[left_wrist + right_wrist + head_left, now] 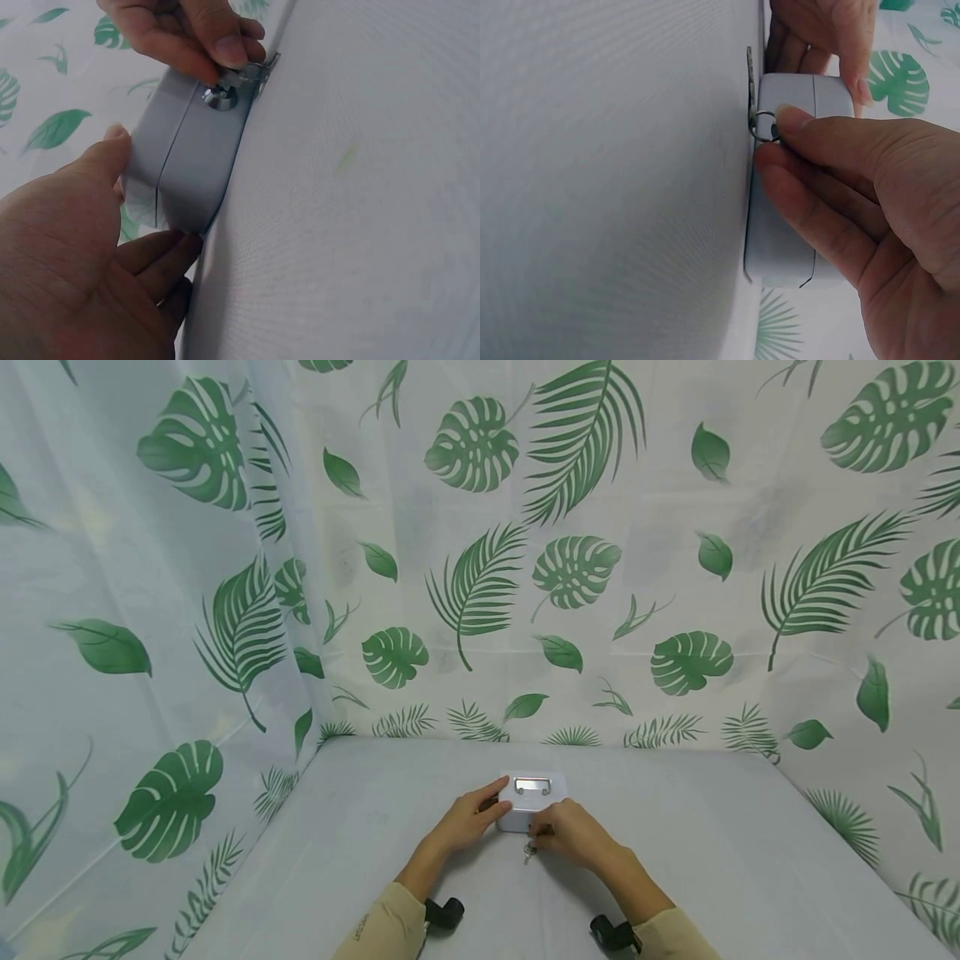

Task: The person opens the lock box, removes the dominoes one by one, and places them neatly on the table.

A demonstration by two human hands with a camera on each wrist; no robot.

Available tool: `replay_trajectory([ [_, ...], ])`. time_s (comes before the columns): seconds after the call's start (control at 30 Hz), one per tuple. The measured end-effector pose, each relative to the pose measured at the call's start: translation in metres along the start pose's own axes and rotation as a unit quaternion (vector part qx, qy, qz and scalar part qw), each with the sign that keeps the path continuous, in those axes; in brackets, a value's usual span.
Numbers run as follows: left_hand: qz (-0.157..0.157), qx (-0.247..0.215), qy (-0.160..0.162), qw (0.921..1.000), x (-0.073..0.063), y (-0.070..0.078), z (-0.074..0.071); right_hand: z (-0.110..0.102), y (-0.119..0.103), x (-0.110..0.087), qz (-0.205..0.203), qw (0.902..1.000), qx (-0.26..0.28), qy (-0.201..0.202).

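Observation:
A small white cash box (513,821) with a metal carry handle (532,786) on its lid stands on the table, lid down. My left hand (467,818) holds the box's left side, thumb at the lid and fingers low by the base, as the left wrist view shows. My right hand (573,833) is at the front, pinching a key (234,78) at the round metal lock (220,98) between thumb and forefinger. From it hangs a key ring (764,139) with another key (751,79). The pinching fingers partly hide the key in the right wrist view.
A pale cloth covers the table (360,793). Behind it and to the left hang white curtains (495,693) printed with green leaves. A black wrist camera (447,913) sits on the left wrist, another camera (611,932) on the right.

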State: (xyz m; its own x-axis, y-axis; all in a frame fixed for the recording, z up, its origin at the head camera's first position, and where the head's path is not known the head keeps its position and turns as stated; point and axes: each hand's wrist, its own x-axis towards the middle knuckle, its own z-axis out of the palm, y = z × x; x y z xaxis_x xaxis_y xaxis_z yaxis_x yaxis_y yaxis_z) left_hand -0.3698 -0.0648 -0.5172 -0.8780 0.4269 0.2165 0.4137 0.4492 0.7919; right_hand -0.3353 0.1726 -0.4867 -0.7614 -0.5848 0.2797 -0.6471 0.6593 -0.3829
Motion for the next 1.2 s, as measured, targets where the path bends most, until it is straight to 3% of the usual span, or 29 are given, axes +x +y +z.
replay_trajectory([
  [0.83,0.007,0.002,0.003,1.0000,-0.0015,0.0012,0.0000,0.0005,-0.0045,-0.0011,0.032,0.9992,-0.023,0.007],
  [1.2,-0.008,-0.002,0.000,1.0000,-0.0010,0.0021,0.0000,-0.0003,-0.0065,-0.0014,0.043,0.9982,-0.041,0.002],
])
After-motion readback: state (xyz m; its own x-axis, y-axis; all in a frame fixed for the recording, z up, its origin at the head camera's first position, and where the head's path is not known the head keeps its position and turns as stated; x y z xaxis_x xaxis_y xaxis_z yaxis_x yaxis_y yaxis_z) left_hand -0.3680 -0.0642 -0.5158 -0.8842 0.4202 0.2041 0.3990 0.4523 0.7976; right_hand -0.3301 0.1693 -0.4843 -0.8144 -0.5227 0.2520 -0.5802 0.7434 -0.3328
